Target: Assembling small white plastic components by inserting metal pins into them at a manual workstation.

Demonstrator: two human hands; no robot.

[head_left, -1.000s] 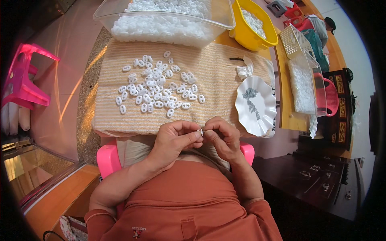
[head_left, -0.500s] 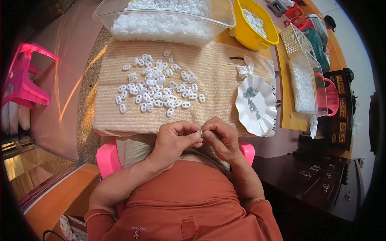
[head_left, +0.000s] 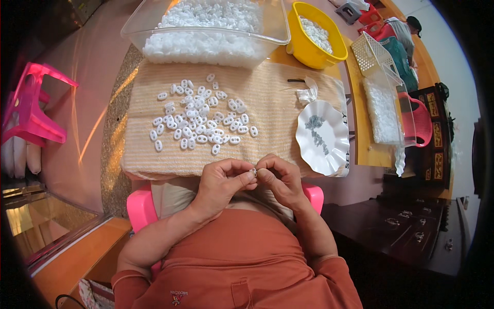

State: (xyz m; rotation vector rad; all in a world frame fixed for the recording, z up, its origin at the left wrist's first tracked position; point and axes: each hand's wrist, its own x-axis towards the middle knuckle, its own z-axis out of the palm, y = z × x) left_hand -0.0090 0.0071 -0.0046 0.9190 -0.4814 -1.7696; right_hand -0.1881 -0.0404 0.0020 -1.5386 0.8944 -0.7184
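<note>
My left hand (head_left: 222, 184) pinches a small white oval piece with two holes (head_left: 254, 173) between thumb and fingertips, just off the near edge of the table. Pressed together against that piece are the thumb and finger of my right hand (head_left: 282, 183); whatever they hold is too small or hidden to name. Beyond my hands a loose heap of similar white two-holed pieces (head_left: 191, 116) lies on a striped towel (head_left: 267, 108). To the right, a white wavy-rimmed plate (head_left: 334, 147) carries a scatter of tiny grey-green bits (head_left: 316, 133).
At the far side stand a clear plastic bin (head_left: 206, 44) full of white pieces and a yellow basin (head_left: 296, 44). A knotted white plastic bag (head_left: 307, 92) lies behind the plate. Pink stool (head_left: 36, 110) at left; another person (head_left: 404, 36) sits far right.
The view has shifted slightly, so the table and bins appear a little lower and to the left. Both hands keep their pinch, with small fingertip movement at the white piece.
</note>
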